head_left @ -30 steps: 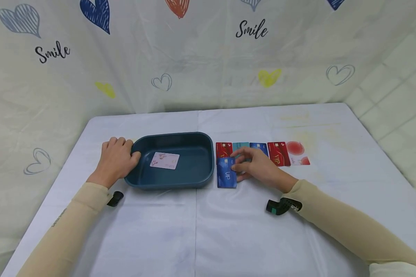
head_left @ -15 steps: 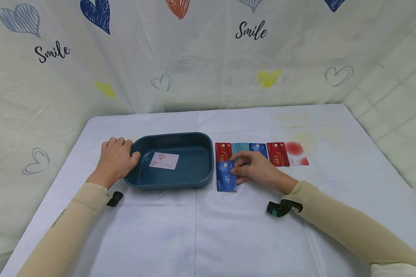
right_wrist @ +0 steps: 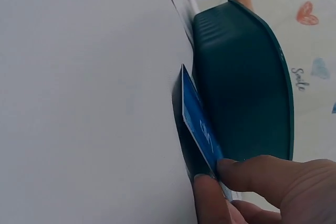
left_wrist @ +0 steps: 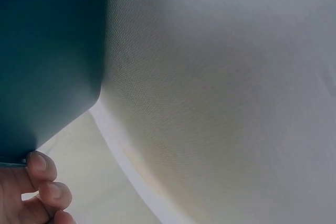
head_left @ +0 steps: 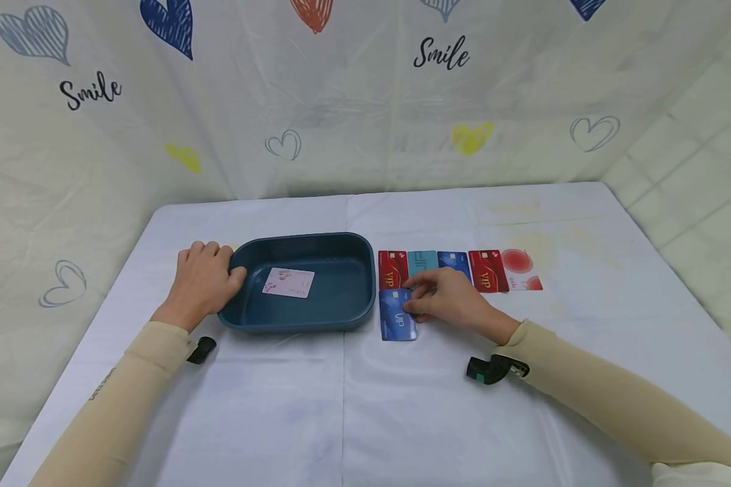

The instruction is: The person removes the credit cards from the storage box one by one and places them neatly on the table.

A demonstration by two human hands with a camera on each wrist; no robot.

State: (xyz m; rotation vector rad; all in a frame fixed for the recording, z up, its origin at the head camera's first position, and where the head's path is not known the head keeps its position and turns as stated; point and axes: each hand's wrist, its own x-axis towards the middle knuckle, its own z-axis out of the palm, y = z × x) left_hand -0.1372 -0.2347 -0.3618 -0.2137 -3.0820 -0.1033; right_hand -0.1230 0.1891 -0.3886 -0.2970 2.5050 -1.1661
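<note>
A blue VIP card (head_left: 394, 321) is pinched at its right edge between the thumb and fingers of my right hand (head_left: 453, 301). In the right wrist view the blue card (right_wrist: 197, 121) is tilted, with its near edge off the table. My left hand (head_left: 204, 284) grips the left rim of a dark teal tray (head_left: 317, 318), thumb over the inside. Within the tray lies a pale pink card (head_left: 289, 283). Just behind the held card a red VIP card (head_left: 392, 266) lies on the table, its lower edge close to the blue one.
To the right of the red card, a row continues with a teal card (head_left: 422, 259), another blue card (head_left: 455, 260) partly behind my right hand, a second red VIP card (head_left: 489, 270) and a white-and-red card (head_left: 522, 269). A white cloth (head_left: 268, 412) covers the table.
My right hand has drawn the blue VIP card a little toward me, uncovering more of the red card behind it. The left hand and tray have stayed put.
</note>
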